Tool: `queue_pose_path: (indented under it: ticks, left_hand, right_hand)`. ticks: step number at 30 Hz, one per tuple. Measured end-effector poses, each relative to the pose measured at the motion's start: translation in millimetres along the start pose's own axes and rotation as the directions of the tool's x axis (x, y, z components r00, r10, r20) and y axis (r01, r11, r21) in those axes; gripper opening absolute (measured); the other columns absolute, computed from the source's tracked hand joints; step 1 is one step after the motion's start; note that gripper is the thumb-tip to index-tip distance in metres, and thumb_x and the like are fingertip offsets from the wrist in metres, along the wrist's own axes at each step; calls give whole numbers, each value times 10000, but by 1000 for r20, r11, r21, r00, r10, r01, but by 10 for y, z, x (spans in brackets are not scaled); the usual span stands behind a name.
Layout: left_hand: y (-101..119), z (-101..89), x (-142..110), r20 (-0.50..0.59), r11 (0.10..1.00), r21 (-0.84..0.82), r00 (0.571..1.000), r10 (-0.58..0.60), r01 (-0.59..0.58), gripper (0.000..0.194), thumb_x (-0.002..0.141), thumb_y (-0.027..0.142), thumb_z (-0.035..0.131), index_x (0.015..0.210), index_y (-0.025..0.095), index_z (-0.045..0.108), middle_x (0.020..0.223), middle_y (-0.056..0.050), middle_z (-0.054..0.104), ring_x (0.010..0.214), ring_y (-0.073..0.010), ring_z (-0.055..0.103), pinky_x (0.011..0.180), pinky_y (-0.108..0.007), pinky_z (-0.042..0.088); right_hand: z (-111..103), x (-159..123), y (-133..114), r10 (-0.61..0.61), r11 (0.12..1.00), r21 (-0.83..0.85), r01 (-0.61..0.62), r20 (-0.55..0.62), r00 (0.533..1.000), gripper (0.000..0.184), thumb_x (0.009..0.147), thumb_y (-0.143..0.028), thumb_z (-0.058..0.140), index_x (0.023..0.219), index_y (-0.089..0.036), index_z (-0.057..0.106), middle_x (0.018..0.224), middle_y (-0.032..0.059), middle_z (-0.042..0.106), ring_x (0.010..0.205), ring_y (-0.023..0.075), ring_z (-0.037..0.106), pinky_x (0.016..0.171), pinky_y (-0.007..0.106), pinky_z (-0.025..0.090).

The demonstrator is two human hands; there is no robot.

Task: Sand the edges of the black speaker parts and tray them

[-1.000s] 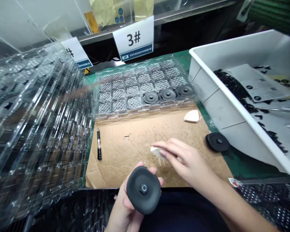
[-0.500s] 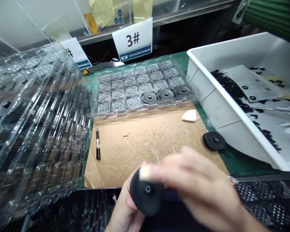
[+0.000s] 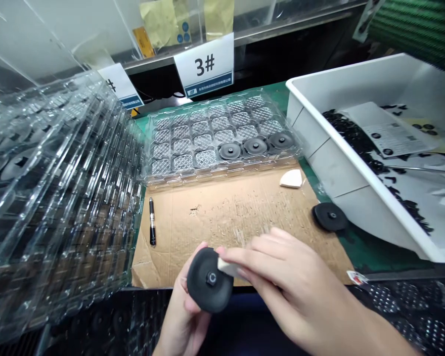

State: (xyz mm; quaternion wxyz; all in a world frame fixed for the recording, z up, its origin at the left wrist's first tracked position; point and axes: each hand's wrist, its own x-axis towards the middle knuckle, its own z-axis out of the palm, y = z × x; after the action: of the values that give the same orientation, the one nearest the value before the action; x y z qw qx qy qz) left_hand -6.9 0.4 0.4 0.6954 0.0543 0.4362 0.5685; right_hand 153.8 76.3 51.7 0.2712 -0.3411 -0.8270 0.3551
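Black disc (image 3: pixel 207 280): clear trays (image 3: pixel 59 198) L, white bin (image 3: pixel 337 198) R.

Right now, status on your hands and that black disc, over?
Left hand gripping black disc. Right hand pressing white wedge sponge against its rim. Stacked clear trays off to the left.

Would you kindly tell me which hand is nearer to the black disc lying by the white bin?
Right. The right hand is below and left of the black disc, closer to it; the left hand is farther left, holding another black disc.
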Motion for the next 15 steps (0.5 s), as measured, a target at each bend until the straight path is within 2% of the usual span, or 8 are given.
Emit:
queue_pose_path:
  ticks: [2, 4, 5, 7, 9, 13, 15]
  left_hand:
    - [56, 9, -1, 74, 999, -46, 997, -3, 6, 561, 516, 477, 767, 1046, 321, 668, 1090, 2, 708, 1019, -217, 629, 904, -274, 464]
    - [84, 17, -2, 123, 997, -78, 992, -6, 15, 532, 549, 467, 748, 1057, 335, 660, 1111, 13, 699, 1013, -219, 637, 897, -276, 475]
    - [88, 21, -1, 135, 996, -85, 991, -6, 18, 528, 559, 456, 747, 1064, 334, 655, 1115, 14, 697, 1015, -222, 637, 894, -277, 478]
    - [82, 27, 3, 154, 994, -101, 988, -14, 30, 539, 555, 447, 753, 1071, 327, 653, 1118, 16, 695, 1033, -226, 628, 888, -268, 482]
    - [75, 33, 9, 162, 993, -114, 987, -24, 43, 565, 536, 437, 766, 1077, 321, 650, 1129, 17, 690, 1041, -230, 624, 883, -268, 485]
    - [77, 61, 26, 150, 992, -120, 988, -21, 40, 559, 533, 422, 774, 1068, 312, 656, 1119, 13, 695, 1014, -219, 637, 896, -276, 477]
    - [73, 88, 33, 146, 993, -111, 989, -9, 26, 550, 522, 426, 779, 1048, 313, 666, 1101, 17, 703, 1002, -215, 641, 891, -268, 476]
  right_hand:
    - [-56, -138, 37, 32, 976, 209, -62, 146, 989, 196, 868, -175, 513, 993, -246, 647, 775, -12, 673, 688, 125, 596, 659, 255, 432]
    - [-52, -261, 75, -30, 892, 442, -97, 270, 962, 172, 892, -307, 510, 949, -271, 668, 741, -20, 679, 668, 116, 616, 618, 216, 460]
    - [-27, -307, 95, -23, 858, 495, -137, 302, 953, 212, 897, -363, 492, 935, -274, 680, 722, -13, 680, 649, 119, 621, 587, 209, 466]
    - [47, -360, 140, 87, 840, 494, -224, 284, 955, 254, 889, -410, 485, 926, -274, 696, 734, 7, 689, 647, 139, 633, 561, 221, 476]
    - [115, -375, 194, 199, 843, 453, -289, 237, 951, 206, 867, -385, 527, 944, -296, 696, 811, 10, 704, 716, 161, 647, 584, 238, 489]
    - [118, -368, 277, 270, 834, 442, -329, 193, 943, 180, 854, -336, 550, 960, -298, 691, 855, 10, 702, 768, 175, 646, 616, 255, 499]
    - [83, -348, 261, 323, 843, 420, -336, 104, 941, 179, 862, -315, 540, 971, -300, 681, 874, 5, 697, 778, 170, 645, 616, 242, 503]
